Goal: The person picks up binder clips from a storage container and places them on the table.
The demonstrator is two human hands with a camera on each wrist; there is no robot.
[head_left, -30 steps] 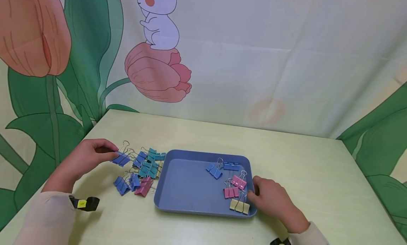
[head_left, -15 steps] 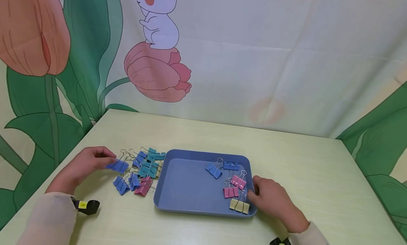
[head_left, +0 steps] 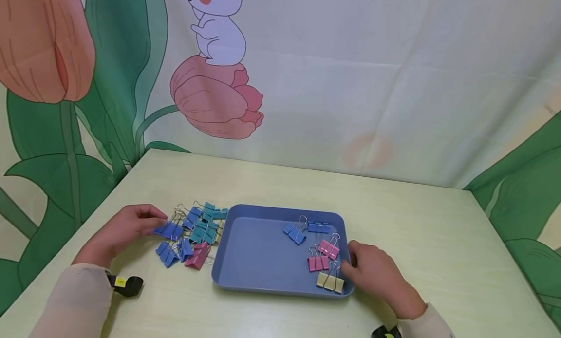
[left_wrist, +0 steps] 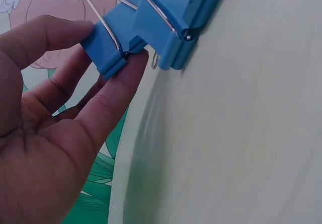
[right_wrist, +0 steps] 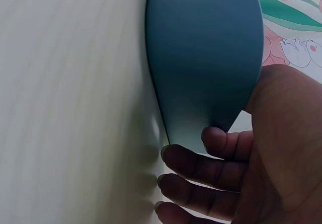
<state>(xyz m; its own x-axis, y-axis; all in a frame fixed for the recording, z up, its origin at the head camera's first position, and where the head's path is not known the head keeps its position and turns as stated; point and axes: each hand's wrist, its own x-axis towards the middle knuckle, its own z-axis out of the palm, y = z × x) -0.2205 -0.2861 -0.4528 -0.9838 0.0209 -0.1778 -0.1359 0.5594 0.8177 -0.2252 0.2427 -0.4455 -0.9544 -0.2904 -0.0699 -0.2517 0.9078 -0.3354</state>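
My left hand point(head_left: 131, 228) pinches a blue binder clip point(head_left: 170, 230) between thumb and fingertips, at the left side of a pile of clips. In the left wrist view the pinched clip point(left_wrist: 106, 45) has its wire handles up, and another blue binder clip point(left_wrist: 173, 17) overlaps it from behind. My right hand point(head_left: 378, 274) holds the right wall of a blue tray point(head_left: 282, 295), thumb at the rim. Seen from the right wrist, the fingers curl against the outer wall of the tray point(right_wrist: 204, 58), close to the tabletop.
Left of the tray lie blue binder clips point(head_left: 166, 254), teal clips point(head_left: 203, 232) and a dark pink clip point(head_left: 198, 255). Inside the tray's right part are blue clips point(head_left: 295, 233), pink clips point(head_left: 318, 264) and a cream clip point(head_left: 330, 282). A printed curtain point(head_left: 333, 84) hangs behind the table.
My left hand has come down with the blue binder clip, then shifted slightly right against the pile. The right hand and the tray have stayed in place.
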